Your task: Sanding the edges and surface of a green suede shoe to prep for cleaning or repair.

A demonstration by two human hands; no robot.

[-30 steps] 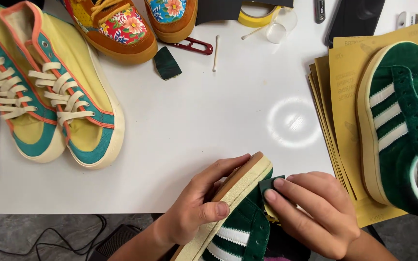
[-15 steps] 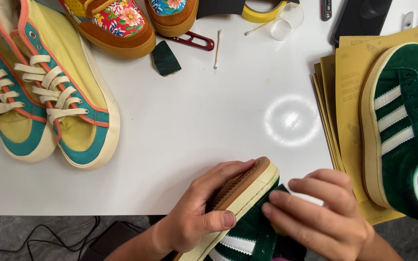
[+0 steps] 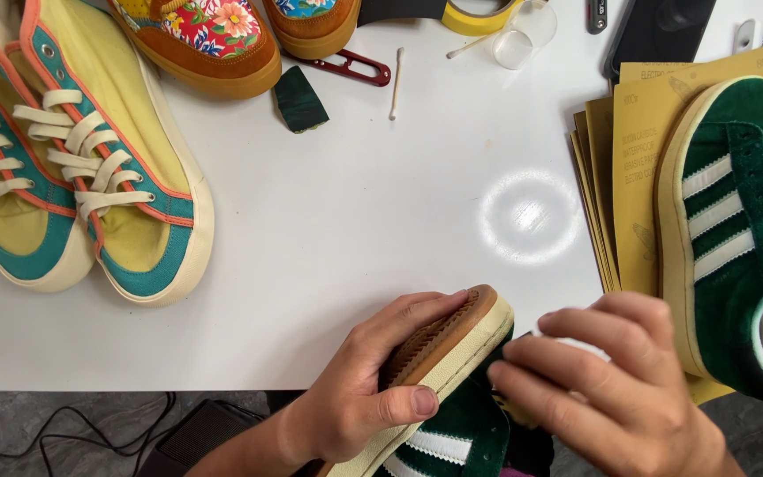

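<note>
My left hand (image 3: 373, 389) grips a green suede sneaker (image 3: 452, 389) with white stripes, tipped on its side at the table's near edge. Its brown sole and cream sidewall face up and left. My right hand (image 3: 611, 389) presses against the sneaker's toe and sidewall, with fingers bent over a small pale thing that I cannot make out. The matching green sneaker (image 3: 735, 230) lies at the right on a stack of tan sandpaper sheets (image 3: 629, 159).
Two yellow and teal high-top sneakers (image 3: 108, 168) lie at the left of the white table (image 3: 355, 221). Floral orange shoes (image 3: 214, 40), a dark green scrap (image 3: 298, 99), a red tool (image 3: 351, 64), a cotton swab (image 3: 395, 81), yellow tape (image 3: 479, 13) and a clear cup (image 3: 523, 40) line the back.
The view has shifted slightly. My right hand has slid a little along the sneaker's toe edge; my left hand keeps its grip.
</note>
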